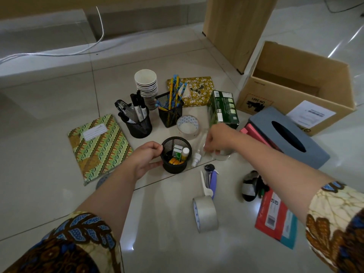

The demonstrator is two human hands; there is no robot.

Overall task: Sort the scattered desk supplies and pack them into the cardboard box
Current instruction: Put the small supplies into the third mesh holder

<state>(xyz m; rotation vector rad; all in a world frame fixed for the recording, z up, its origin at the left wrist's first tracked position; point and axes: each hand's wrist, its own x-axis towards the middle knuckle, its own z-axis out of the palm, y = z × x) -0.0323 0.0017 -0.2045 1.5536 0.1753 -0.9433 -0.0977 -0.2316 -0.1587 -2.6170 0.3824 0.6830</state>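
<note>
My left hand [146,157] grips the side of a round black mesh cup [175,155] on the floor; the cup holds a glue stick, a small green box and yellow bits. My right hand [217,137] reaches down over a clear plastic spray bottle [197,157] lying beside the cup, fingers curled at its body. The open cardboard box [299,89] stands at the right, with nothing visible inside it.
Two mesh cups of markers [137,119] and pencils [171,109], stacked paper cups [146,83], notebooks [98,146], clear tape [188,125], a green box [223,109], grey tissue box [285,136], silver tape roll [205,213], cutter [211,181] and red packet [275,219] lie around. A wooden cabinet [236,26] stands behind.
</note>
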